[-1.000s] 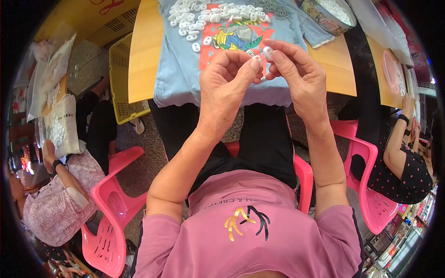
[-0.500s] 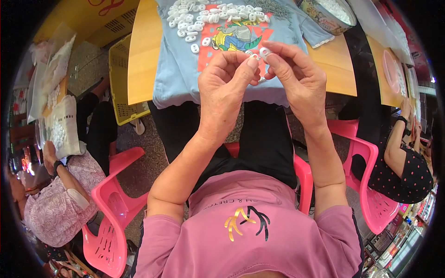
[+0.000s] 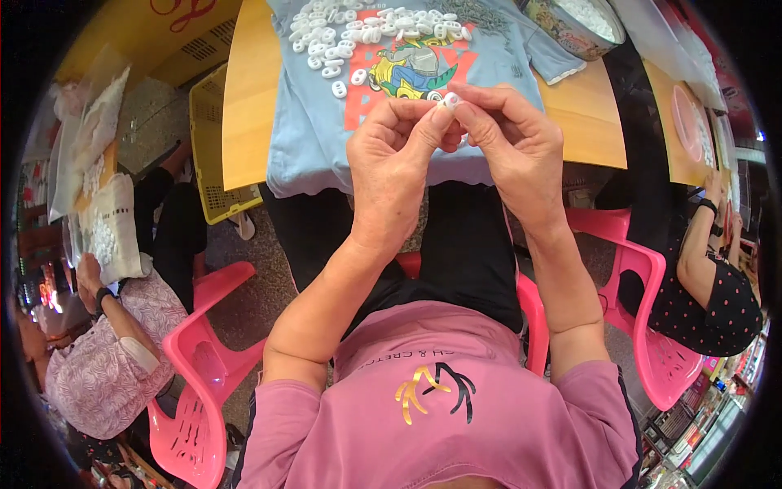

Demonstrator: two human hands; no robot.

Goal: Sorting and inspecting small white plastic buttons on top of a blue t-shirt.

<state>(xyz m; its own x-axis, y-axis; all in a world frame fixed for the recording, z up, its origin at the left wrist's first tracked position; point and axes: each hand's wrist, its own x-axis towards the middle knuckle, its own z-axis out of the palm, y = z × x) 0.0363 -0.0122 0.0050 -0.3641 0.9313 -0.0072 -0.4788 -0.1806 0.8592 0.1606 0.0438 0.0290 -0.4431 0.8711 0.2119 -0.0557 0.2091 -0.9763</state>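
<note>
Above the near edge of the cloth, my left hand and my right hand meet at the fingertips. A small white oval plastic piece with a hole shows between them. My right thumb and forefinger pinch this piece. The left thumb and forefinger are closed right against it; what they hold is too small and covered to make out. Beyond my hands, a pile of similar white two-holed pieces lies on a blue printed T-shirt. A loose heap of small grey metal-looking parts rests at the shirt's far right.
Under the shirt is a wooden table. A round tin of white pieces stands at its far right. A yellow crate is at the left. Pink chairs flank me, with a person on the left and another person on the right.
My right hand has moved slightly left, bringing the white piece against the left fingertips. The gap between the two hands' fingertips has closed.
</note>
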